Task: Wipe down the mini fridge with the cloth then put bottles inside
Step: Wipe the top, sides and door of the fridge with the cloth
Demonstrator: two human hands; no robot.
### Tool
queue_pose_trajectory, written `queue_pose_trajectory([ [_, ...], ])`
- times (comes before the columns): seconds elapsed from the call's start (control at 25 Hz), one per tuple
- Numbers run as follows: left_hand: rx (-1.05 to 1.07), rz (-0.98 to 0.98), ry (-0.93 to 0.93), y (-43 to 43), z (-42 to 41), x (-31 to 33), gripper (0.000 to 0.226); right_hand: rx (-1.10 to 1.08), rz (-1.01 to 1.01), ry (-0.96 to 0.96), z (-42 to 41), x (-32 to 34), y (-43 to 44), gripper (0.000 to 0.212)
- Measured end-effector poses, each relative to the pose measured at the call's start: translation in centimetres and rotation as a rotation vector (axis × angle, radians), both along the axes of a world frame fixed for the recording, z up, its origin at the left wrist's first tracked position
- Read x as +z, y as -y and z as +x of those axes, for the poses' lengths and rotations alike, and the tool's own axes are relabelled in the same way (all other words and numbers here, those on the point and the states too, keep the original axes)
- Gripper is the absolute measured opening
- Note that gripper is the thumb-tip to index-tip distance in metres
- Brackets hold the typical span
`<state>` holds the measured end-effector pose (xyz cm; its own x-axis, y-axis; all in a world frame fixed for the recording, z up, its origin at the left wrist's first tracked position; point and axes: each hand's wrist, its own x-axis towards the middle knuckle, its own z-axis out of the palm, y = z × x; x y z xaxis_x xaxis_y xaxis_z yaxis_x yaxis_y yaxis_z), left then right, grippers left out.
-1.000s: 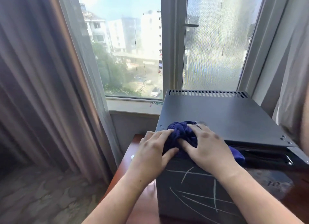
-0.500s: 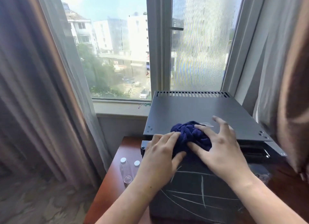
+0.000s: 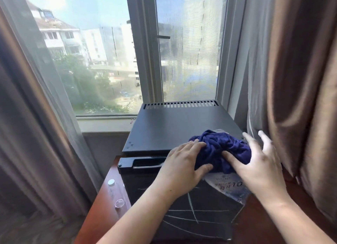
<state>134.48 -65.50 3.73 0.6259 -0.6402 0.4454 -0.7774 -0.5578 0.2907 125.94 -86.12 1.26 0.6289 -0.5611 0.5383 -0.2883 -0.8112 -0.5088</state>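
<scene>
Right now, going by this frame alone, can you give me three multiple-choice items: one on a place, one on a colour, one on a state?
1. Where are the bottles?
A. On the sill
B. On the table, left of the fridge
C. On the fridge top

2. What colour is the cloth?
A. Dark blue
B. White
C. Red

3. How does the cloth lie?
A. Spread flat
B. Folded in a neat square
C. Bunched up

Key:
1 B: a white cap and a clear bottle show on the wood beside the fridge's left side.
2 A: its folds are deep blue against the black top.
3 C: it sits in a crumpled heap at the front right of the fridge top.
</scene>
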Motion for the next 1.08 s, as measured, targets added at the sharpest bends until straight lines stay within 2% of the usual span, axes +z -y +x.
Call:
queue_pose_trajectory([
  [0.16,-0.033,-0.013,-0.006,3.4,-1.6,-0.5,0.059,0.111,0.228,0.049,-1.3,-0.8,1.7,0.093],
  [0.36,-0.014,-0.055,0.008,4.5,-3.1,-1.1,0.056,0.139,0.304,0.115,-2.7,-1.7,1.5,0.076],
  [0.48,0.065,-0.110,0.013,4.2,-4.6,-2.0,0.058,0.051,0.322,0.223,-3.6,-2.9,0.1,0.064],
  [0.6,0.132,-0.137,0.014,3.9,-6.8,-3.7,0.064,0.011,0.293,0.337,-4.7,-4.1,-0.8,0.069],
  [0.76,0.173,-0.125,0.017,3.3,-8.7,-5.3,0.068,0.089,0.564,0.356,-5.6,-3.9,-1.5,0.068],
  [1.08,0.119,-0.117,-0.008,1.1,-9.3,-6.6,0.075,0.159,0.763,0.392,-5.4,-5.7,-4.6,0.042],
])
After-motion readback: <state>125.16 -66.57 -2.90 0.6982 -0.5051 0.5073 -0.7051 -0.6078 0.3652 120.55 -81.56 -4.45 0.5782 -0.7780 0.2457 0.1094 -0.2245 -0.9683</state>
